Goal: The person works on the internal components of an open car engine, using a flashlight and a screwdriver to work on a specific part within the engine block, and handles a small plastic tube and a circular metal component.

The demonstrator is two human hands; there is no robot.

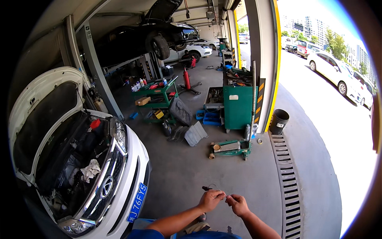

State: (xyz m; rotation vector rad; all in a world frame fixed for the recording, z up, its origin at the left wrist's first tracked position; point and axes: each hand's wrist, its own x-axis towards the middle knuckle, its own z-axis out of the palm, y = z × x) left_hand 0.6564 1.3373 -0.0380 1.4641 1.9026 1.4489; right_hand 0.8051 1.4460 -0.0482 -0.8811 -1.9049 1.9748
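My left hand [211, 201] and my right hand [238, 206] are raised close together at bottom centre, thumbs and fingers pinched on a thin, pale wire-like item [225, 196] too small to make out clearly. A small dark object [206, 188] with a fine loop of wire shows just beyond my left fingers; whether I hold it is unclear. To my left stands a white car [134, 167] with its bonnet up, a pale rag [90, 169] lying in the engine bay.
A green floor jack [234, 149] lies ahead, near a green tool cabinet [238, 107], a black bucket [279, 121] and loose panels [196, 133]. A tool trolley [155, 95] stands beneath a raised dark car [131, 36]. A drain grate [286, 179] runs along the right.
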